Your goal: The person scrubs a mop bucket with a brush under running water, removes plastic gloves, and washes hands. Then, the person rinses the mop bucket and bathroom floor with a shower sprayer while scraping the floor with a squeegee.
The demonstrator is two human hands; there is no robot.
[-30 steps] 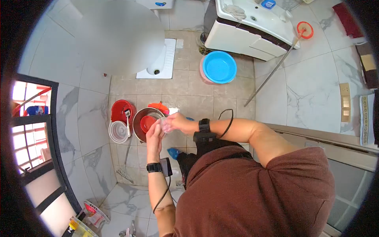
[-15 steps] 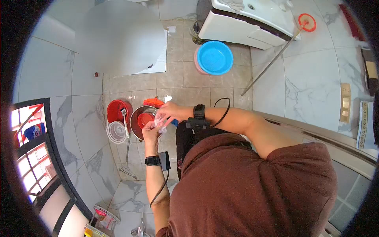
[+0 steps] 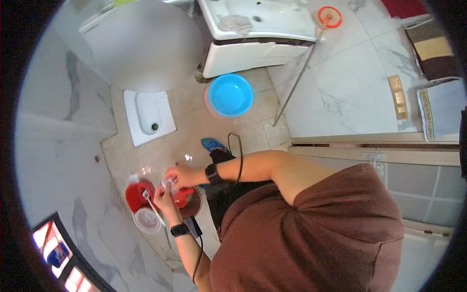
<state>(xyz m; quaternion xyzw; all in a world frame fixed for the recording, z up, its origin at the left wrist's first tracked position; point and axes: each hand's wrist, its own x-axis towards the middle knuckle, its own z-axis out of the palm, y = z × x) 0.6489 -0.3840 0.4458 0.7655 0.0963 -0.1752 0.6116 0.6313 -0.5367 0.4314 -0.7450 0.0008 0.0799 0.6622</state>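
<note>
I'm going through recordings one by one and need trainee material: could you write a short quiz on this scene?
1. True or false: the left hand and right hand meet at a clear plastic item.
2. What colour is the upper basin on the floor?
A) green
B) blue
C) yellow
3. How many wrists wear black bands?
Key: 1 true; 2 B; 3 two.

Location: a tiled bathroom, apparently domestic, as shown by the white squat toilet (image 3: 158,113) set into the floor, the washbasin cabinet (image 3: 248,58), the blue basin (image 3: 231,96) on the tiles and the pale towel (image 3: 443,109) hanging at the wall.
</note>
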